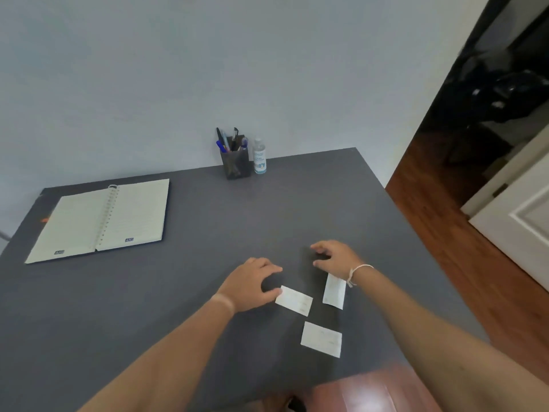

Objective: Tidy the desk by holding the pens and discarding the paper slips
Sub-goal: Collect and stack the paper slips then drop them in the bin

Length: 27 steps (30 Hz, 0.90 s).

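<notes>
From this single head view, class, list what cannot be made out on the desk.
- Slip: top end hidden under right hand.
- Slip: print too faint.
- Bottle label: blurred, too small.
- Pens: lower parts hidden in holder.

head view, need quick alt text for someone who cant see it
Two bare hands, left hand and right hand, hover open over three paper slips on a dark grey desk. Further back stand a pen holder full of pens, a small bottle, and an open spiral notebook at left.
</notes>
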Each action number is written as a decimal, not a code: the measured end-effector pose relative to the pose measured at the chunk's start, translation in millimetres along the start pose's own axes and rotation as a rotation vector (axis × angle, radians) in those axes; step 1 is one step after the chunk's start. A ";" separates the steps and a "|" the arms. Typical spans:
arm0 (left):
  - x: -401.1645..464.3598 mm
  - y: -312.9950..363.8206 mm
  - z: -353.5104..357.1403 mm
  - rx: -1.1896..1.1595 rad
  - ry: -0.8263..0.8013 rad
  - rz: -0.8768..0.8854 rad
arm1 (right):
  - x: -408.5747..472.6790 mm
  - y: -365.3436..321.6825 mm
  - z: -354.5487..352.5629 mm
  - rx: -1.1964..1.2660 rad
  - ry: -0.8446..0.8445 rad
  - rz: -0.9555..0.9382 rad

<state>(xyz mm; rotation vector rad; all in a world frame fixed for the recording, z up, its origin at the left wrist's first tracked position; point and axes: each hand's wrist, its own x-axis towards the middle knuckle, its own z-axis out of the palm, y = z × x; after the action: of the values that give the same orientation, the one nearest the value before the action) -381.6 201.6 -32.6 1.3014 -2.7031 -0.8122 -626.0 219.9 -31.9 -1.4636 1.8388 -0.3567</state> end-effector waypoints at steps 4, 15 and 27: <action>-3.2 15.0 12.9 0.107 -0.108 0.079 | -27.9 15.9 3.4 -0.174 0.016 -0.018; 2.3 26.4 14.2 0.228 -0.162 0.058 | -51.5 20.7 14.0 -0.334 0.008 0.014; 0.1 31.9 18.5 0.000 -0.050 -0.095 | -42.3 17.9 11.4 -0.321 -0.003 0.006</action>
<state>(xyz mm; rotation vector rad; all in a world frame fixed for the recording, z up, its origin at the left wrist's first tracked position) -409.2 226.1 -33.7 1.4388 -2.6968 -0.8648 -628.0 267.1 -35.0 -1.6680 1.9647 -0.0554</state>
